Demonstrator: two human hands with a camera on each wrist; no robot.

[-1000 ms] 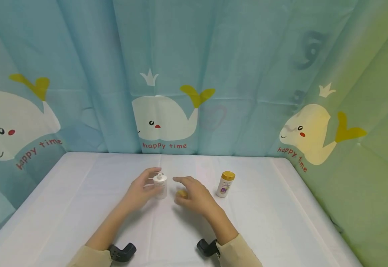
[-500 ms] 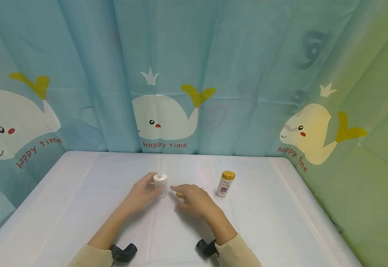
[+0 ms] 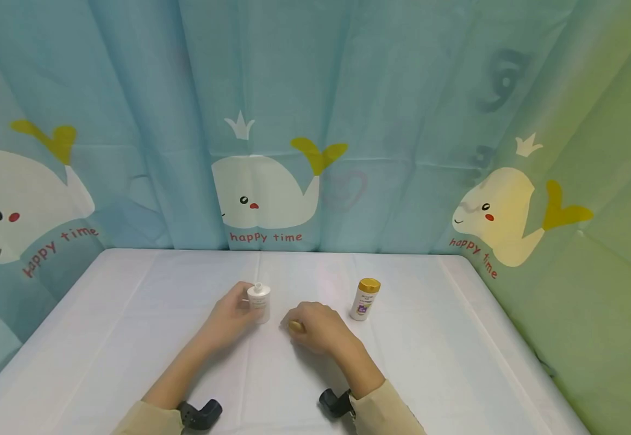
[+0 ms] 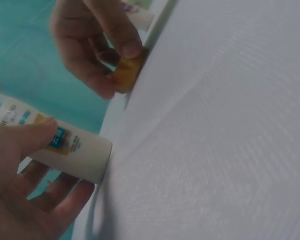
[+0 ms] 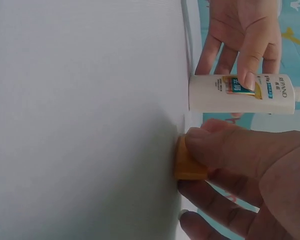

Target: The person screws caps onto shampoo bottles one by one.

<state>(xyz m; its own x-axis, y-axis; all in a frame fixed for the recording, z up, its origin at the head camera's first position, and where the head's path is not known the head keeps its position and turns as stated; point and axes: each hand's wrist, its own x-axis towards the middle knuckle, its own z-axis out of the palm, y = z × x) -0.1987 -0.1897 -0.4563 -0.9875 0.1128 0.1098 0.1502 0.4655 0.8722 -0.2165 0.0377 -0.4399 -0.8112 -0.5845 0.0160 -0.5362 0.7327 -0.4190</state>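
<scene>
In the head view a white bottle (image 3: 259, 305) with a bare narrow neck stands upright on the table. My left hand (image 3: 230, 320) holds it from the left, thumb across its printed label and fingers behind, as the right wrist view shows. A short way to the right, my right hand (image 3: 319, 327) pinches a gold-yellow cap (image 5: 189, 165) between thumb and fingers, right at the tablecloth. Part of the cap is hidden behind the thumb. In the left wrist view the pinched cap (image 4: 127, 74) sits beyond the bottle's base (image 4: 97, 160).
Another white bottle (image 3: 364, 303), with its gold cap on, stands right of my right hand. A white cloth covers the table (image 3: 445, 362). Behind it hangs a blue curtain (image 3: 391, 109) with whale prints. A black device (image 3: 201, 415) is strapped to each wrist.
My right hand has come down from loosely spread fingers and now pinches the cap. My left hand's fingers have drawn in around the bottle, which stays in place.
</scene>
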